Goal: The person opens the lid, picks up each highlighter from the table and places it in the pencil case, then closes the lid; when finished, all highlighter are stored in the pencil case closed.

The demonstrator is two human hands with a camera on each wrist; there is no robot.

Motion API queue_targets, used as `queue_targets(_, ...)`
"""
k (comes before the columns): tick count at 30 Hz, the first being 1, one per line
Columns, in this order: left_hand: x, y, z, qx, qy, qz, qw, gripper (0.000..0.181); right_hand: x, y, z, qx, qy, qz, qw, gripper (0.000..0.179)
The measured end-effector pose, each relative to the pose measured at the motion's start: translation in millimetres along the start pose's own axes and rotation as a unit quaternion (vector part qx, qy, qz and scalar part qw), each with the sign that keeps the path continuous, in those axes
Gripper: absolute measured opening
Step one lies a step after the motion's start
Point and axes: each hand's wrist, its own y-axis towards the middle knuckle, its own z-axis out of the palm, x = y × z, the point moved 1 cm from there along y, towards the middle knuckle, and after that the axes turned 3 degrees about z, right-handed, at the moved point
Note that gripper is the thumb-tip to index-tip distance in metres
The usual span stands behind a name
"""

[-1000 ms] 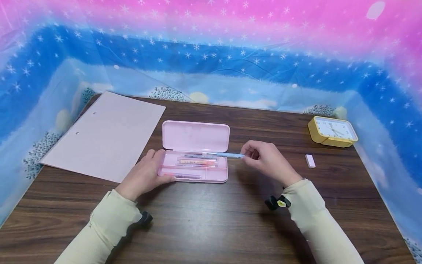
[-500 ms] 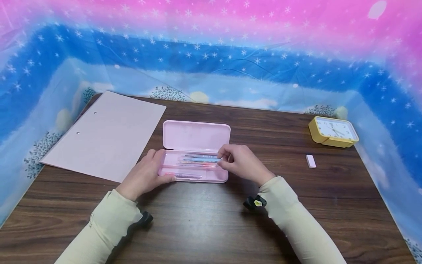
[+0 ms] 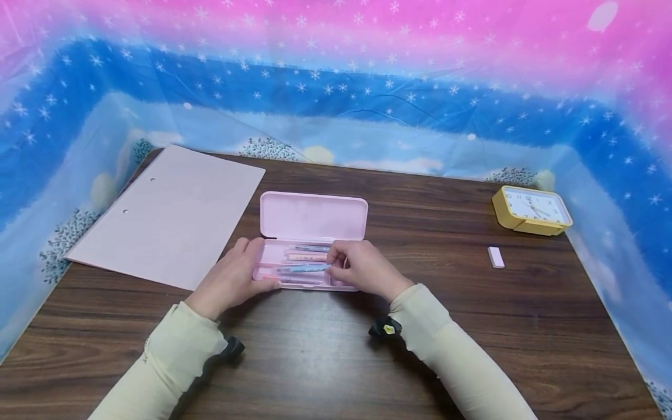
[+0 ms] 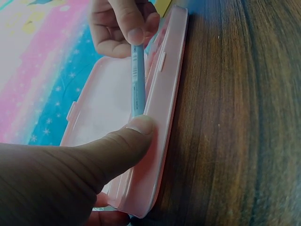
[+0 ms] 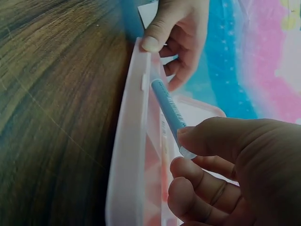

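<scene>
An open pink pencil case point(image 3: 314, 216) lies mid-table with its lid tipped back. My left hand point(image 3: 231, 279) holds its left end, thumb at the front wall and fingers round the far side. Between thumb and fingers, my right hand point(image 3: 367, 268) pinches one end of a light blue pen point(image 3: 301, 269) over the front compartment. A barcode label shows on this pen point(image 5: 168, 104) in the right wrist view. Several other pens lie in the case, among them a peach-coloured pen point(image 3: 307, 256) in the back compartment. The right hand hides the case's right end.
A pale pink two-hole folder or sheet point(image 3: 178, 216) lies at the left, near the left forearm. To the right are a small white eraser point(image 3: 496, 257) and a yellow alarm clock point(image 3: 532, 210). A printed cloth point(image 3: 336, 87) hangs behind the dark wooden table point(image 3: 315, 361).
My right hand has carried the blue pen leftward from beyond the case's right end, then nearer to me, over the front compartment. My left hand has stayed on the case.
</scene>
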Motion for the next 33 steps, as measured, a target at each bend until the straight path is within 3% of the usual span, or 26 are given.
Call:
queue_targets(10, -0.2, -1.1, 0.9, -0.002, -0.006, -0.003, 1.0, 0.083, 2.2, 0.6, 7.0, 0.009, -0.011, 0.007, 0.9999, 0.007)
queue_targets(33, 0.5, -1.4, 1.1, -0.007, -0.005, 0.005, 1.0, 0.079, 1.9, 0.1, 2.5, 0.006, 0.005, 0.011, 0.9999, 0.004)
